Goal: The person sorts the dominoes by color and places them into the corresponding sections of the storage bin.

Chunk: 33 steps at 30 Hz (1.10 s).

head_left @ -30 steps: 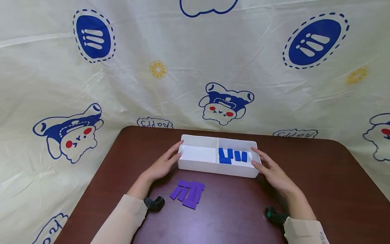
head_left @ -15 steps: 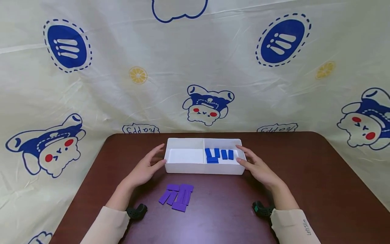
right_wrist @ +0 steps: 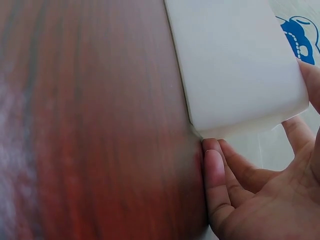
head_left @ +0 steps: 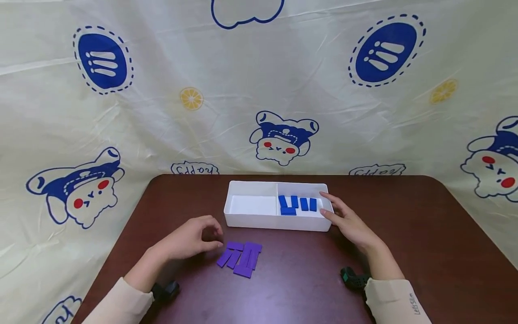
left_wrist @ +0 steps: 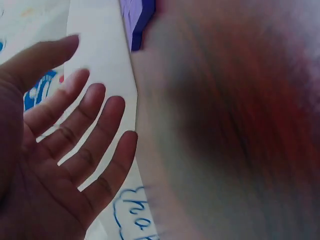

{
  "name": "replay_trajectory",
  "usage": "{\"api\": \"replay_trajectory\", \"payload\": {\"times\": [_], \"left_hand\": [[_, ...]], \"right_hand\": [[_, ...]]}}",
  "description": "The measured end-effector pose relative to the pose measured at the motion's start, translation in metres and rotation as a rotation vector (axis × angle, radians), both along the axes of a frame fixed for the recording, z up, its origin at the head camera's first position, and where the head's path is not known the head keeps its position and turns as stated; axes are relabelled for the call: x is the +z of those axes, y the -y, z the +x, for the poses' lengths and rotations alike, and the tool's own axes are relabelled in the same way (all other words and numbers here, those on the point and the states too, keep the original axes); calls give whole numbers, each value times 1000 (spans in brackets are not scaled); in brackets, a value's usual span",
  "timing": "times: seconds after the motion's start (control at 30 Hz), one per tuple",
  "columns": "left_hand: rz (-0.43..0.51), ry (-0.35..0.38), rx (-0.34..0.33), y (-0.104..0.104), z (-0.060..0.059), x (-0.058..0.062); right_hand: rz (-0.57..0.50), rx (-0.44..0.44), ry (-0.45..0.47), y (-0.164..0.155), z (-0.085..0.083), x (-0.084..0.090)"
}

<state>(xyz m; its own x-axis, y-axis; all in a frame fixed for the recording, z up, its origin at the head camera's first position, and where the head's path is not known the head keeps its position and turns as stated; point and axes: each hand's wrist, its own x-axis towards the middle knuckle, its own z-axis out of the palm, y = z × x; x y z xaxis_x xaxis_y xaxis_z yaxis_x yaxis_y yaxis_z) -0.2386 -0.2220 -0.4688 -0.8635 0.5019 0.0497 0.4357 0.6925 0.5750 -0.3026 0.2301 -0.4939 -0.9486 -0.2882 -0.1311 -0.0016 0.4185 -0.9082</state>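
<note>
A long white box (head_left: pixel 259 220) with two compartments stands on the brown table, toward its far side. Several small blue rectangular tiles (head_left: pixel 304 204) lie in its right compartment. My right hand (head_left: pixel 352 225) grips the box's right end, its thumb and a finger over the rim; in the right wrist view, other fingers (right_wrist: pixel 215 170) lie against the bottom of that end. My left hand (head_left: pixel 188 236) is off the box, fingers loosely bent and holding nothing. Just right of its fingertips lies a group of purple rectangular tiles (head_left: pixel 244 258), partly overlapping.
The brown table (head_left: pixel 299 279) has a rounded far edge. Behind it hangs a pale printed cloth (head_left: pixel 226 135) with blue cartoon figures. A dark wrist strap (head_left: pixel 166 290) sits at my left wrist and another strap (head_left: pixel 354 278) at my right.
My left hand has left the box's left end and come nearer to the purple tiles. The right hand stays at the right end. The head view has shifted.
</note>
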Motion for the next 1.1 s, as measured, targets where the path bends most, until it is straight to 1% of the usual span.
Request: {"api": "replay_trajectory", "payload": {"times": [0.07,0.13,0.23,0.4,0.5,0.67,0.9,1.1], "left_hand": [[-60,-22,-61,-5,3,4],[-109,-27,-104,-8,6,7],[-162,-16,-130,-12,8,9],[-207,16,-135,-15,10,10],[-210,27,-139,-16,11,9],[-212,20,-145,-17,11,6],[-262,2,-134,-19,11,1],[-265,-1,-127,-17,12,-1]], "right_hand": [[2,-3,3,-1,-1,1],[8,-7,5,-3,-2,2],[16,-9,3,-3,-4,3],[21,-7,-1,-3,-4,4],[29,-9,7,-3,-3,5],[39,-11,22,-2,-2,4],[43,-10,24,-1,-2,0],[33,-6,24,2,-3,-1]]}}
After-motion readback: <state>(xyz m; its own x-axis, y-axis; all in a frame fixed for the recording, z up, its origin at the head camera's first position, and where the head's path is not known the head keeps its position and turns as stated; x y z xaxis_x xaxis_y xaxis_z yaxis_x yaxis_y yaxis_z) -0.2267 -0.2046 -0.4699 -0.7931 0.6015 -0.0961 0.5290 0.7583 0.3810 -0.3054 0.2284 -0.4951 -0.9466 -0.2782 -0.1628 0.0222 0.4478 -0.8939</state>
